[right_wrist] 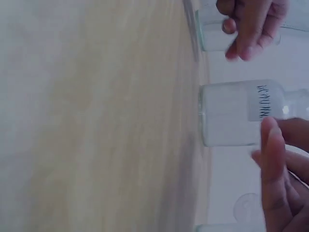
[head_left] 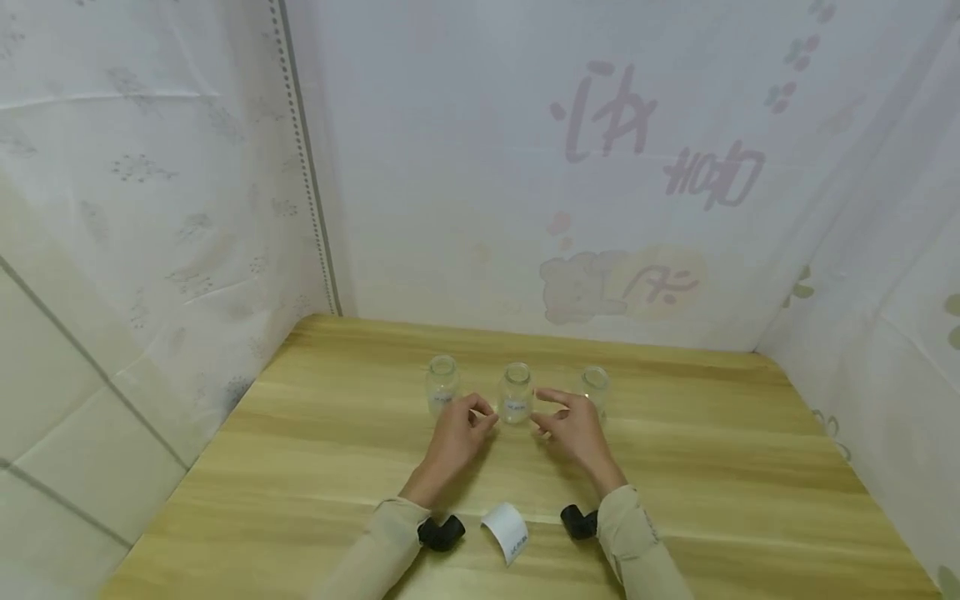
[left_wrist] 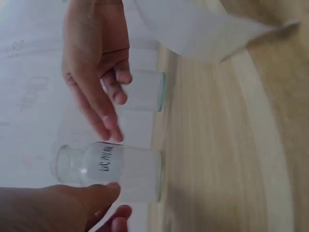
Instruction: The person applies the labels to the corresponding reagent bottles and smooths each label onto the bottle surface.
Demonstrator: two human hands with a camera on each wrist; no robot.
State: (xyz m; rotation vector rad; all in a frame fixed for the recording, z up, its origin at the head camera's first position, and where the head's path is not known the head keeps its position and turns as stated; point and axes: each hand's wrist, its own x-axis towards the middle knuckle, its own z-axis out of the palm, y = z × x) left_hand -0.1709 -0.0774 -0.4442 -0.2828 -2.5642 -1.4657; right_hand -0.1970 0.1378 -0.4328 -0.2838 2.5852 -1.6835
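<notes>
A clear glass jar stands upright in the middle of a row of three, with a small label bearing dark lettering on its side. My left hand is at its left side, fingers loosely bent, fingertips close to the glass. On the other side is my right hand, thumb and forefinger spread apart, fingertips right by the jar. In the right wrist view, a right fingertip overlaps the label's edge. Behind my left hand stands the left jar, also labelled; my right hand partly hides the right jar.
A curled white paper with dark lettering lies on the wooden table between my forearms. Black wrist devices sit at both sleeves. Pale patterned curtains hang behind and beside the table.
</notes>
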